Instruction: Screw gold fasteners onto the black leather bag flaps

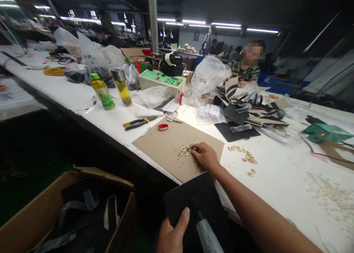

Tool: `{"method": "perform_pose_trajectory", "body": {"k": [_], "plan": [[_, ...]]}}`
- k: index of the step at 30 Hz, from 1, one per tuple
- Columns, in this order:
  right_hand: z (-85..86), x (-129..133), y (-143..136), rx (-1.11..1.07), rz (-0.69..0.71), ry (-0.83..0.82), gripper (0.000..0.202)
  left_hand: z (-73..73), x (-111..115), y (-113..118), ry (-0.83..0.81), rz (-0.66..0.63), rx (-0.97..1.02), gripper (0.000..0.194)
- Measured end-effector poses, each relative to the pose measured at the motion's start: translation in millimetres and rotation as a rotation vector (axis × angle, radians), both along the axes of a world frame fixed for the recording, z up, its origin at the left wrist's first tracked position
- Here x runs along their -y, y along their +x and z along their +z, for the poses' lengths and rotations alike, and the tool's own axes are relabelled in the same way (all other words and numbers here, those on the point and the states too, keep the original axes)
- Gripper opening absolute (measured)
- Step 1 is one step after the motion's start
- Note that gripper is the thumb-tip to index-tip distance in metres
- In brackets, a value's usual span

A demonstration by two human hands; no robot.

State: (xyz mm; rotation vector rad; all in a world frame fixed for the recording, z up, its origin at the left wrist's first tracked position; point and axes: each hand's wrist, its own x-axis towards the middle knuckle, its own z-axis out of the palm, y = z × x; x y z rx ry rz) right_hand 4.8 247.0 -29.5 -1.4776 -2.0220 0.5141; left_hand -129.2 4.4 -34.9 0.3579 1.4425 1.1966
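Gold rings point(184, 150) sit mid-frame, just left of the right hand point(207, 157) (fingers point(197, 146) pinching? can't tell), left hand point(173, 232) clamped on black panel point(188, 194).

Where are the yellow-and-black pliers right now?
In the head view, left of centre, the pliers lie on the white table beside the upper-left edge of the tan board, left of the red band.

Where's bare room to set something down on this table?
Mostly bare white tabletop lies between the rightmost gold metal rings and scattered pale bits; also the brown cardboard sheet below the red oval band. Crowded: around the heaped flat black panels.
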Motion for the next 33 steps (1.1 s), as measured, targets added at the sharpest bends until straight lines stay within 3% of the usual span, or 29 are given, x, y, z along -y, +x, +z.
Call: {"method": "perform_pose_trajectory", "body": {"k": [8,12,15,19,24,33], "plan": [[6.8,-10.5,-8.6,0.071,-0.003,0.010,0.011,16.9,-14.1,15.2,0.070,0.029,0.164,0.063],[22.5,0.6,4.9,-0.034,-0.005,-0.001,0.018,28.8,-11.7,17.8,0.112,-0.014,0.254,0.058],[46.0,37.3,37.3,-0.170,-0.035,-0.031,0.026,32.9,-10.2,19.8,0.138,-0.053,0.261,0.055],[74.2,121.2,86.4,-0.401,-0.150,-0.086,0.022,37.5,-10.4,31.5,0.167,-0.126,0.228,0.053],[74.5,209.6,114.0,-0.366,-0.105,-0.142,0.011,43.7,-8.0,60.8,0.224,-0.320,0.119,0.053],[73.1,262.5,152.9,-0.240,-0.118,0.176,0.009,63.9,15.3,110.0,0.297,-0.524,-0.127,0.050]]}}
